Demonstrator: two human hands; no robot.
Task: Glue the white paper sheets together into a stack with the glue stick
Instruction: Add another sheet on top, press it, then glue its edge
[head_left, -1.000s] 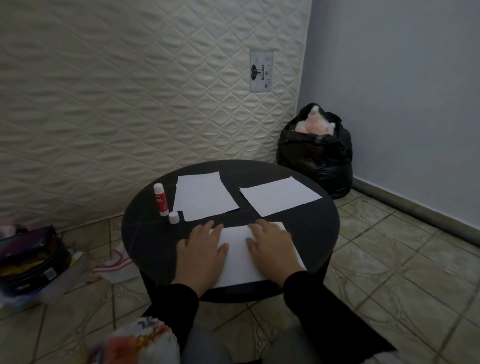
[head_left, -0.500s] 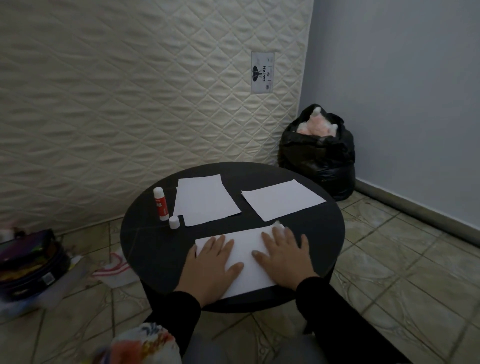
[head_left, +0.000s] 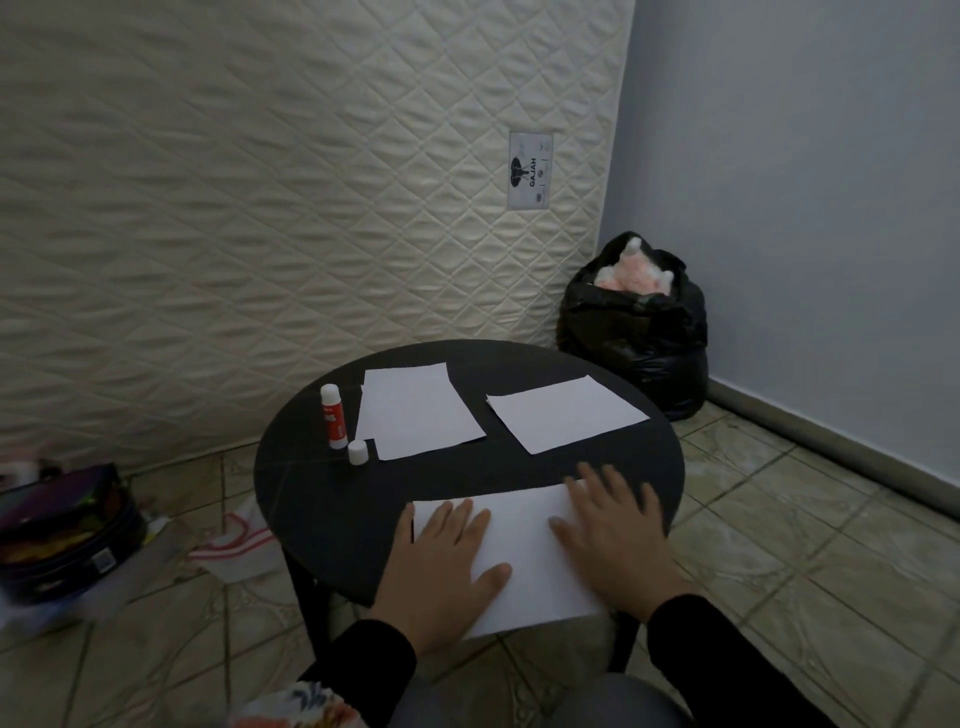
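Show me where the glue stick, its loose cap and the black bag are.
glue stick (head_left: 333, 417), head view, on the red-and-white body of the upright tube.
cap (head_left: 358, 452), head view, on the side of the small white cap.
black bag (head_left: 636, 338), head view, on the bag's front wall.

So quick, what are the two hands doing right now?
Left hand: open, flat on the paper.
Right hand: open, flat on the same paper.

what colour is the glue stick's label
Red, with a white body above it, on the glue stick standing on the table; seen in the head view.
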